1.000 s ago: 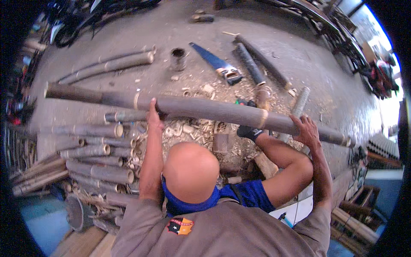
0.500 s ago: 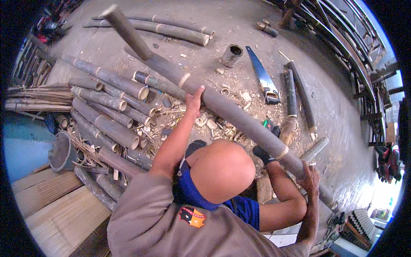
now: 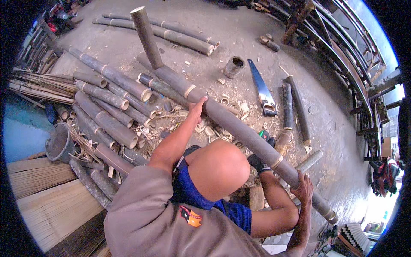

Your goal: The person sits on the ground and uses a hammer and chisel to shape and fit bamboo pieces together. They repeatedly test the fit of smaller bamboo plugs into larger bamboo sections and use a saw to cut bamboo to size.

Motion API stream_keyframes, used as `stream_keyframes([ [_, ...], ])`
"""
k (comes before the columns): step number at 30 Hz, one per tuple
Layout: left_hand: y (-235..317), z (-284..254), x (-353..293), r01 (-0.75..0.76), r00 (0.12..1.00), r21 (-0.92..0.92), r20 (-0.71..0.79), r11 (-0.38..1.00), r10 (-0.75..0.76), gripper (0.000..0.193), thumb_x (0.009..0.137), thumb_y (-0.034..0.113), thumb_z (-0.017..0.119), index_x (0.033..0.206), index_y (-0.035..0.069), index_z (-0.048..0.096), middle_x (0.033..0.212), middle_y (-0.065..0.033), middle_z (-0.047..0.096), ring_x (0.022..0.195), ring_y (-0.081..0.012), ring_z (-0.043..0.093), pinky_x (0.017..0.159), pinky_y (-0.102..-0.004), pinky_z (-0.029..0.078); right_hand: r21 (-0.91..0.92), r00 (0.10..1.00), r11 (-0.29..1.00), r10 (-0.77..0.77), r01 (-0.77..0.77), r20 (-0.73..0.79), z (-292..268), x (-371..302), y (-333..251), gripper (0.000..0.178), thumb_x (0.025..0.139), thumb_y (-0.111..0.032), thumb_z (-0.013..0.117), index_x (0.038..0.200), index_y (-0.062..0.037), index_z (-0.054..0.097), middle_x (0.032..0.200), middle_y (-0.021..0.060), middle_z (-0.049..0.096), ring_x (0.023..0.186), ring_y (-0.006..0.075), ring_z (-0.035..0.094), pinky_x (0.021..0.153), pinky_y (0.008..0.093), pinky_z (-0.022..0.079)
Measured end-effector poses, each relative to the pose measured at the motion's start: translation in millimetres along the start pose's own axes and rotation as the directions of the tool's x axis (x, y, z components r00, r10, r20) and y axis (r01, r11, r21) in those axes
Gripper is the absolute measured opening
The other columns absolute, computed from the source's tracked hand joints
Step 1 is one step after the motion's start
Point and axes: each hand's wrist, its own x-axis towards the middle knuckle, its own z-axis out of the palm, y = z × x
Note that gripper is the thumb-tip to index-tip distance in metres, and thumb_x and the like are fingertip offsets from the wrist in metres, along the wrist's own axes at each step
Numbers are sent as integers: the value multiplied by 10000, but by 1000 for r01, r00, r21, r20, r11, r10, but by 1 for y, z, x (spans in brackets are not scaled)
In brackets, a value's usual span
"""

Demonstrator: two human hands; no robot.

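A long brown bamboo pole (image 3: 246,130) slants across in front of me, from far left to near right. At its far end a second bamboo length (image 3: 147,38) is joined at an angle and sticks up, its cut end showing pale. My left hand (image 3: 197,110) grips the pole near a light node ring, thumb on top and the other fingers hidden beneath. Further down, my right hand (image 3: 304,189) is wrapped round it close to its near right end. The pole passes above my bent legs.
Wood chips and shavings (image 3: 209,128) litter the floor under the pole. Beyond it lie a handsaw (image 3: 262,90) and a tin can (image 3: 233,67). Cut bamboo lengths (image 3: 113,128) are piled at left beside a grey bucket (image 3: 60,143). Racks of bamboo (image 3: 342,64) stand at right.
The pole has rolled in my hands: its joined length, which leaned to the left, now points more upright. Both hands keep their hold. The whole view has shifted slightly.
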Motion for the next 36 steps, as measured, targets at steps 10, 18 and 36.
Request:
stream_keyframes([
  [10,17,17,-32,-108,948,-133,284,985,142,860,775,511,779,1450,78,468,1414,-121,515,1247,-329,518,1099,-501,403,53,961,985,-148,164,-233,-23,74,-40,980,677,-299,839,1534,-287,362,1194,134,599,1133,351,589,956,476,493],
  [18,130,-54,-58,-397,917,-177,-26,901,399,1044,786,732,635,1571,136,290,1590,-123,330,1450,-353,319,1171,-587,263,168,957,973,-107,156,-270,3,105,-40,972,617,-231,875,1476,-232,419,1243,88,575,1203,316,558,1021,483,434],
  [36,44,-27,-117,44,953,-190,303,981,16,894,829,722,626,1470,123,461,1418,-129,540,1288,-319,512,1107,-507,381,84,861,923,-314,375,-401,-29,118,-167,1122,646,-469,884,1577,-281,287,1389,170,524,1295,375,505,1082,572,383],
])
